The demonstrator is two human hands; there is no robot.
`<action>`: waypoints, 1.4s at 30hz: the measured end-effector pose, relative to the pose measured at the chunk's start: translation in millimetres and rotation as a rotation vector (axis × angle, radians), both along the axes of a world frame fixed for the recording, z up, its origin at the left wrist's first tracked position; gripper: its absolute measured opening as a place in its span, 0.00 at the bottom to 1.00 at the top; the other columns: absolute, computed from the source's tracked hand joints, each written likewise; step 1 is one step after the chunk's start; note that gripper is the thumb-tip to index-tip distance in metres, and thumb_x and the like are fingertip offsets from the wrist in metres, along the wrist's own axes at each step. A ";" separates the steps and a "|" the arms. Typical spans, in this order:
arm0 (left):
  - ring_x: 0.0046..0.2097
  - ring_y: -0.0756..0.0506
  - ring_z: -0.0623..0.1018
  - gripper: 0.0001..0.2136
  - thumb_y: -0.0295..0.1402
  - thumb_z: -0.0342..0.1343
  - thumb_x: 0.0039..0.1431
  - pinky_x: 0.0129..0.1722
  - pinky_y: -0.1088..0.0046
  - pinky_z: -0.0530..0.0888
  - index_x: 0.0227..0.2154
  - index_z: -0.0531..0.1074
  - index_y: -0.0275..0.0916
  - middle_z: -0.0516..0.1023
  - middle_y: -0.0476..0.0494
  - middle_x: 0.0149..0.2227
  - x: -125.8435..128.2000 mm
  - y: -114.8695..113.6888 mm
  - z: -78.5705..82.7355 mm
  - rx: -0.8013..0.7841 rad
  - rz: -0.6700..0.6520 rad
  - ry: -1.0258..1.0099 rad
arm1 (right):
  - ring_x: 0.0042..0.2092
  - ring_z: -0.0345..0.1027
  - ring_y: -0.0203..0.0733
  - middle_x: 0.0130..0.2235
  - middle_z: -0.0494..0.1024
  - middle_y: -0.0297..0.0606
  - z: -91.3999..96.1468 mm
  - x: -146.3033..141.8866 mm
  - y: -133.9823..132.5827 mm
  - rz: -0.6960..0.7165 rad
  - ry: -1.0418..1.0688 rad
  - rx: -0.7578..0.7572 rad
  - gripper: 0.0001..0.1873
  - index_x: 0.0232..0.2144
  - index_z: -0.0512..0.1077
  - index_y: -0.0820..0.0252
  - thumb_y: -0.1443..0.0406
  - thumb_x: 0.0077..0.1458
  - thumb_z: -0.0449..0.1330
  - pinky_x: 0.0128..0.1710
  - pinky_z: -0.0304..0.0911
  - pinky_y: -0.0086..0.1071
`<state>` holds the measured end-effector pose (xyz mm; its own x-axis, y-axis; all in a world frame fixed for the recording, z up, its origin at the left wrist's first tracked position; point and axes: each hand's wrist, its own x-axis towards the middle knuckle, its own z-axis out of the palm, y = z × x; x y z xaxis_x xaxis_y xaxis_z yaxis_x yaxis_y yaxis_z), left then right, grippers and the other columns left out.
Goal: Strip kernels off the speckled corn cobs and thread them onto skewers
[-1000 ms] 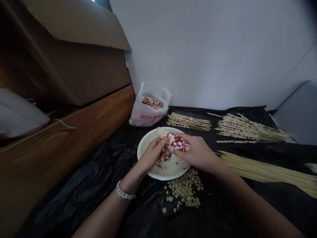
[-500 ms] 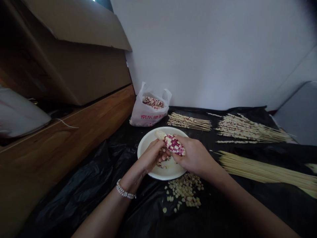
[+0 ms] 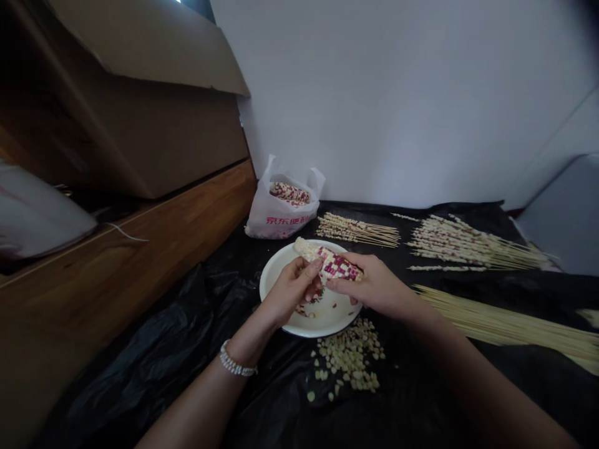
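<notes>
Over a white bowl (image 3: pixel 274 265) I hold a corn cob (image 3: pixel 337 265) with purple and cream kernels; its upper left end is bare of kernels. My right hand (image 3: pixel 377 284) is wrapped round the kernel-covered right end. At the cob's middle my left hand (image 3: pixel 294 287) is closed, thumb pressed on the kernels and the other fingers curled below, partly hidden. Some loose kernels and dark bits lie in the bowl. Just in front of it a pile of pale kernels (image 3: pixel 350 355) is spread on black plastic sheeting (image 3: pixel 276 399).
A white plastic bag (image 3: pixel 281 218) with corn cobs stands behind the bowl. To the right lie kernel-threaded skewers (image 3: pixel 358 229), a larger bundle of them (image 3: pixel 449 243), and bare sticks (image 3: pixel 505 321). A wooden board (image 3: pixel 187 218) and a cardboard box (image 3: pixel 178 131) border the left; a wall (image 3: pixel 374 112) rises behind.
The cob has turned flatter, its right end moving right and up with my right hand. My left thumb has shifted onto the top of the cob. More of the bowl's inside shows.
</notes>
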<state>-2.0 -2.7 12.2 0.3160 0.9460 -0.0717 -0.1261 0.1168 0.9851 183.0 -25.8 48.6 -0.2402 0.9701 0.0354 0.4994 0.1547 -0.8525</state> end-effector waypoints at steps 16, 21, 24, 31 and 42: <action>0.19 0.51 0.62 0.25 0.60 0.50 0.61 0.18 0.74 0.55 0.28 0.66 0.41 0.68 0.51 0.18 -2.4 3.7 -15.9 0.197 0.142 0.221 | 0.23 0.66 0.36 0.24 0.75 0.31 -10.0 -17.3 -3.9 -0.044 0.051 -0.023 0.16 0.43 0.77 0.60 0.60 0.52 0.64 0.23 0.62 0.29; 0.17 0.52 0.60 0.32 0.65 0.40 0.61 0.18 0.73 0.55 0.21 0.65 0.40 0.65 0.49 0.16 -1.6 -0.7 -7.8 0.185 0.108 0.202 | 0.24 0.65 0.36 0.22 0.73 0.30 -6.9 -11.8 -2.4 -0.025 0.041 -0.023 0.17 0.44 0.78 0.60 0.60 0.52 0.65 0.24 0.61 0.29; 0.20 0.51 0.64 0.28 0.63 0.47 0.60 0.19 0.74 0.57 0.27 0.68 0.40 0.68 0.50 0.19 -1.4 -0.2 -8.7 0.153 0.091 0.185 | 0.26 0.67 0.36 0.27 0.77 0.33 -6.5 -11.8 -3.4 -0.009 0.049 0.001 0.16 0.43 0.78 0.60 0.60 0.52 0.65 0.26 0.62 0.29; 0.23 0.48 0.67 0.26 0.60 0.50 0.60 0.21 0.74 0.60 0.28 0.70 0.38 0.69 0.49 0.20 -5.0 3.1 -13.2 0.206 0.169 0.285 | 0.29 0.69 0.38 0.31 0.79 0.35 -2.3 -18.9 -9.8 -0.001 0.072 0.009 0.17 0.44 0.78 0.60 0.61 0.52 0.65 0.28 0.64 0.30; 0.18 0.50 0.61 0.35 0.66 0.36 0.60 0.18 0.72 0.54 0.15 0.64 0.41 0.64 0.47 0.15 -4.7 0.7 -8.6 0.174 0.060 0.285 | 0.18 0.58 0.32 0.18 0.67 0.25 -2.2 -14.1 -4.8 -0.002 0.249 -0.234 0.15 0.40 0.75 0.60 0.60 0.51 0.65 0.17 0.53 0.26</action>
<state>-6.7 -2.0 3.6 0.2495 0.9683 0.0148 0.1554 -0.0551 0.9863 168.9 -30.6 46.4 -0.2499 0.9594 -0.1309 0.2719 -0.0602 -0.9604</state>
